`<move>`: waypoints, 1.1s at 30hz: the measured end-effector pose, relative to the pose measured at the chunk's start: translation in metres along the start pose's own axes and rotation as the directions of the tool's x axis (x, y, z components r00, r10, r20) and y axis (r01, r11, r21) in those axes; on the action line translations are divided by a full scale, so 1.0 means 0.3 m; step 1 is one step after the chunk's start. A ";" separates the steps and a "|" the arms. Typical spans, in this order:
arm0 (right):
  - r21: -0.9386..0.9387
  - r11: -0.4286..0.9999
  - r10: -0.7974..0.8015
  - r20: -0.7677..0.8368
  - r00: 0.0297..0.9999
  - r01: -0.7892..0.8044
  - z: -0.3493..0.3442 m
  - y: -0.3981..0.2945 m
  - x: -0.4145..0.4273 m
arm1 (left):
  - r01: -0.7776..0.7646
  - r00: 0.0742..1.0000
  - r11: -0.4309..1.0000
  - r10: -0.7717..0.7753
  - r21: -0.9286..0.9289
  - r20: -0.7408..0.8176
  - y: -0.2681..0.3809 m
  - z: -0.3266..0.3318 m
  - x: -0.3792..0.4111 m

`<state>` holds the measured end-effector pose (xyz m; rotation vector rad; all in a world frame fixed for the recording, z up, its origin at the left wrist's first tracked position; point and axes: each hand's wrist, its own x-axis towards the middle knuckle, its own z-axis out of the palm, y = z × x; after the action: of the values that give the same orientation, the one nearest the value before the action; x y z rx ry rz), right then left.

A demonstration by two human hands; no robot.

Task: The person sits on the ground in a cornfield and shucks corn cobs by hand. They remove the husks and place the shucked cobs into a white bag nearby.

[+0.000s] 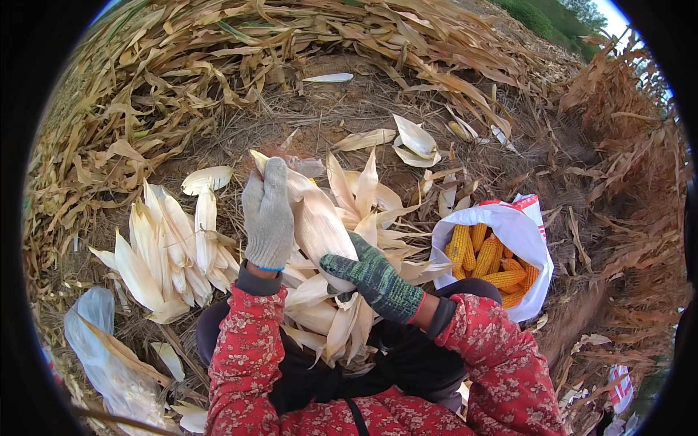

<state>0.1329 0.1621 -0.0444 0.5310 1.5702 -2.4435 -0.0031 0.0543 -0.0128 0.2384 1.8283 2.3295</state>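
A corn ear in its pale husk [324, 218] slants across the middle of the view, between my two gloved hands. My left hand [268, 210], in a light grey knit glove, grips it near the upper, pointed end. Lower down, my right hand [379, 278], in a dark green patterned knit glove, holds the thick end with the thumb across it. The husk covers the ear, so no kernels show on it. Loose corn husks [311, 316] lie under and around it, in front of my body.
On the right stands an open white woven sack [493, 210] with several bare yellow corn cobs [488, 256]. A pile of pale husks [169, 245] lies at left; whether ears are inside cannot be told. Below it is a clear plastic bag [103, 349]. Dry corn stalks [229, 60] cover the far ground.
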 end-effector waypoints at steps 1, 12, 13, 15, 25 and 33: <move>0.078 0.997 0.007 0.004 1.000 -0.008 -0.003 0.002 0.012 | 0.029 0.999 0.990 -0.026 -0.136 0.026 0.031 0.019 -0.024; 0.579 0.808 -0.010 0.197 0.980 -0.108 -0.076 -0.034 0.118 | 0.492 0.805 0.708 -0.149 -0.506 0.575 0.127 -0.069 -0.131; 0.423 0.905 0.001 0.116 0.993 -0.050 -0.073 -0.039 0.131 | 0.512 0.748 0.704 -0.082 -0.493 0.659 0.108 -0.103 -0.137; 0.401 0.913 0.089 -0.006 0.996 -0.080 -0.105 -0.059 0.162 | 0.397 0.870 0.840 -0.217 -0.370 0.442 0.088 -0.134 -0.169; -0.293 0.672 -0.702 -0.544 0.459 0.680 -0.372 -0.327 0.097 | -0.310 0.611 0.583 -0.482 0.751 0.628 0.120 -0.148 -0.143; -0.491 0.644 -0.764 -0.381 0.521 0.586 -0.350 -0.233 0.045 | -0.749 0.568 0.135 -0.372 0.649 0.734 0.070 -0.058 -0.196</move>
<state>0.1169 0.2872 -0.0305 0.7191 2.8458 -2.5675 0.0493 0.0195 0.0025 1.5524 2.3718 0.1862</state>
